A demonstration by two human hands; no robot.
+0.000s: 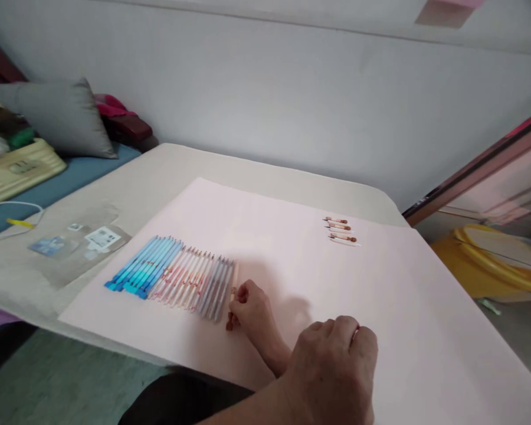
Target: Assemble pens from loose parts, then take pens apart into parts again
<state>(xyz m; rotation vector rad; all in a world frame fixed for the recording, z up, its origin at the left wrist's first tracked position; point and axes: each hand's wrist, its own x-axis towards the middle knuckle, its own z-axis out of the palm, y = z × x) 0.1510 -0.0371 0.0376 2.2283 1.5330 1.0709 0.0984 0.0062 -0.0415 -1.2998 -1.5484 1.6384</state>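
A: From the head view, where is the pen (233, 295)?
B: At three o'clock of the pen row (172, 273) on the pink sheet (292, 260), pinched in the left hand (252, 310).
A: The right hand (334, 369)?
B: Loosely curled, holding nothing visible.
A: Handling?
B: Light, stiff, probably slick; best pinched mid-barrel. Three more pens (341, 230) lie at one o'clock.

I see a pale grey wall (265, 88) at twelve o'clock, a grey pillow (62, 115) at ten, yellow tubs (491, 260) at three.
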